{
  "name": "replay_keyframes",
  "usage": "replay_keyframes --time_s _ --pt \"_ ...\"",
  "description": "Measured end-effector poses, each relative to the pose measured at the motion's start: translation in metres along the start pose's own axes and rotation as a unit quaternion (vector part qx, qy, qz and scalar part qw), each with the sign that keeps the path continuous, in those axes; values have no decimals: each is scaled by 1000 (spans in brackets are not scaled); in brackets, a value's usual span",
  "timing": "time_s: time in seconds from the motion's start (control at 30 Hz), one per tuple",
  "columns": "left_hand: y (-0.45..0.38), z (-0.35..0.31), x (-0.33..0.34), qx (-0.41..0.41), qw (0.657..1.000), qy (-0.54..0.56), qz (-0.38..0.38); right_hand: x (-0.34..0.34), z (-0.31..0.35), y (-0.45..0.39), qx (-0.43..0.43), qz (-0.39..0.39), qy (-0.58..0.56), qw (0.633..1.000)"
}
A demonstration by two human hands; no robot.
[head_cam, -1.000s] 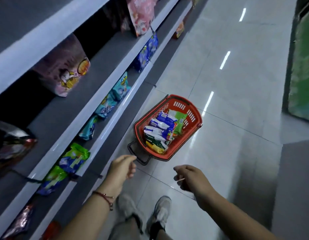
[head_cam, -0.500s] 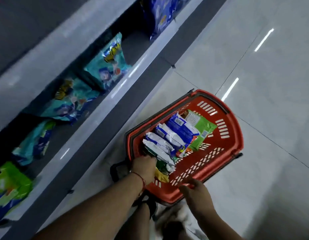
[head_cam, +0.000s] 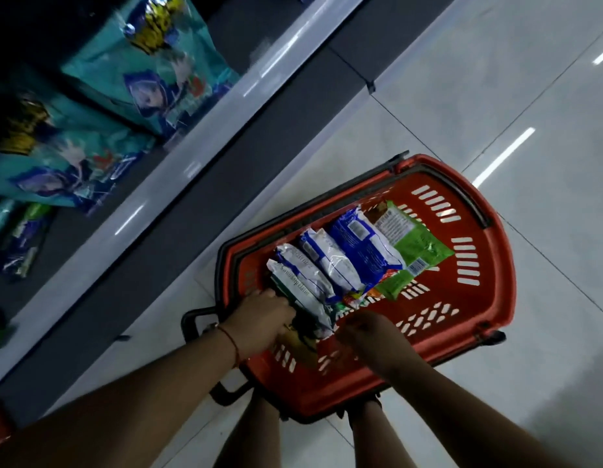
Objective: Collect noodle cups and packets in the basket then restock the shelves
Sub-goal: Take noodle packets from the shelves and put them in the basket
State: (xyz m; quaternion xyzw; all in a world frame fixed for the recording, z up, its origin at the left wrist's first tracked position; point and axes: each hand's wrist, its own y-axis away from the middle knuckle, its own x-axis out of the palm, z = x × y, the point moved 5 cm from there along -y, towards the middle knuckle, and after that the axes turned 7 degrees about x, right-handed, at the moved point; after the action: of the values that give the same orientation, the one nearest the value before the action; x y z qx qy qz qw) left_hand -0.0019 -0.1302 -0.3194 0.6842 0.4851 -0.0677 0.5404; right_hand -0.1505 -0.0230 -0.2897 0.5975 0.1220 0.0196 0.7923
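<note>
Since a second ago we have bent down from standing over the aisle, and both our hands, which hung in the air short of the basket, now reach inside it. Our left hand (head_cam: 263,319) has its fingers curled round the near end of a white-and-blue noodle packet (head_cam: 301,292), the closest of a row of packets; we see it gripping there, with a red cord at the wrist. Our right hand (head_cam: 367,336) sits just beside the left, low over the basket floor with fingers bent downward; motion blur keeps us from telling whether it holds anything. Beyond our left hand's fingers the row runs on: another white packet (head_cam: 330,261), a dark blue packet (head_cam: 364,248), then a green packet (head_cam: 414,248) farthest from us. All lie in the red basket (head_cam: 489,285), which stands on the pale tiled floor (head_cam: 496,96) with its black handle (head_cam: 192,319) just outside our left wrist. Off to the left of our left arm, the low shelf (head_cam: 205,106) carries teal bags (head_cam: 151,72) lying flat.
</note>
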Motion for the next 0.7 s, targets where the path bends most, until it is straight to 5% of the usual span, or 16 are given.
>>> replay_keyframes --time_s 0.2,0.37,0.47,0.57,0.7 --pt "53 -48 -105 57 966 230 -104 -5 68 56 -199 83 105 971" --pt "65 -64 -195 12 907 310 -285 -65 112 91 -235 -29 153 959" --pt "62 -54 -224 -57 838 394 -373 -114 118 110 -199 -19 -21 980" --pt "75 -49 -245 -102 764 504 -390 -144 121 140 -160 18 -219 962" --pt "126 -63 -277 -131 725 536 -411 -159 142 215 -173 42 -326 929"
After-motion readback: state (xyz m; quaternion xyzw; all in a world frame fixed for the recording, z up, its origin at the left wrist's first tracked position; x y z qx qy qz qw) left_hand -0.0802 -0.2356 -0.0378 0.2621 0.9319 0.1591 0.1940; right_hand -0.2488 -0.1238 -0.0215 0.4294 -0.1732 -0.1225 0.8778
